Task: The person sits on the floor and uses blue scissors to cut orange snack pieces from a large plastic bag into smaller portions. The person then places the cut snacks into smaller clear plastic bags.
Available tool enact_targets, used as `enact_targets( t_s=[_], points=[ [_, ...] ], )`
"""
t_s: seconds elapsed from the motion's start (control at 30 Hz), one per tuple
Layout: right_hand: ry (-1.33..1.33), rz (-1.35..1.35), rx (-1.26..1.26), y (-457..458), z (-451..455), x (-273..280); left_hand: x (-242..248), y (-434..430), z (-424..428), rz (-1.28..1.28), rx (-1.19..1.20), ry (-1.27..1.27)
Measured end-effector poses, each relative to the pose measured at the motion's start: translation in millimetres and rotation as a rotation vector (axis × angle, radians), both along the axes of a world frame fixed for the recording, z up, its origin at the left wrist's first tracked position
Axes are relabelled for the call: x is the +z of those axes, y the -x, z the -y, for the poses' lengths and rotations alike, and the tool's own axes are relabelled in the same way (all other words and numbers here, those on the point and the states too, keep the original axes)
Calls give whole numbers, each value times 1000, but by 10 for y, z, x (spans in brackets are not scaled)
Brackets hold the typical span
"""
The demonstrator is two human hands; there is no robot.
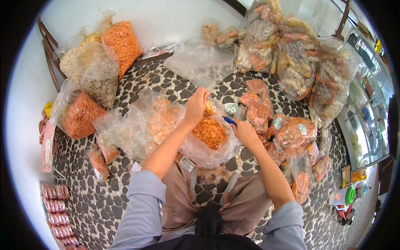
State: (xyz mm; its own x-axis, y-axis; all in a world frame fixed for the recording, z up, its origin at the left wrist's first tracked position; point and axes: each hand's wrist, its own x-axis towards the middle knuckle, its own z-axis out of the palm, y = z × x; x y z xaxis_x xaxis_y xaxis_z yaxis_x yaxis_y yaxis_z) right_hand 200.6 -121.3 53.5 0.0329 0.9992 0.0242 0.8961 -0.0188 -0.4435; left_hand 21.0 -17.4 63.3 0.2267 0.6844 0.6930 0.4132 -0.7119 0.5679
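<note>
My left hand (197,104) is raised with fingers pinched at the top of a small clear plastic bag (210,110), which has orange pieces inside. In my right hand (246,132) is a tool with a blue handle (230,120). Its tip points at the small bag, and its working end is too small to make out. Below both hands, a large clear plastic bag (215,158) stands open between my knees. Orange crisps (210,132) fill its middle. To its left, another clear bag (164,117) of paler orange crisps lies partly behind my left forearm.
Filled snack packets (295,132) lie heaped on the pebble-patterned floor (93,206) at right. Big sacks stand along the back, including orange sticks (121,45) and mixed crackers (257,47). A glass cabinet (370,115) is far right; packet stacks (57,206) line the left wall.
</note>
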Motion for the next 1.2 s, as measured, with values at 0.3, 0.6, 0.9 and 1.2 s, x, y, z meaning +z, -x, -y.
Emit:
enact_targets(
  t_s=[0.3, 0.6, 0.9, 1.2],
  points=[
    [42, -757, -118, 103, -306, 54, -180, -125, 104, 104, -241, 217],
    [-193, -564, -128, 46, -354, 21, -77, 91, 64, -327, -236, -300],
    [-269, -368, -150, 57, -394, -30, -124, 191, 78, -542, -337, -387],
    [55, -577, -211, -63, -549, -457, -513, 281, 174, -299, -489, 127]
  ],
)
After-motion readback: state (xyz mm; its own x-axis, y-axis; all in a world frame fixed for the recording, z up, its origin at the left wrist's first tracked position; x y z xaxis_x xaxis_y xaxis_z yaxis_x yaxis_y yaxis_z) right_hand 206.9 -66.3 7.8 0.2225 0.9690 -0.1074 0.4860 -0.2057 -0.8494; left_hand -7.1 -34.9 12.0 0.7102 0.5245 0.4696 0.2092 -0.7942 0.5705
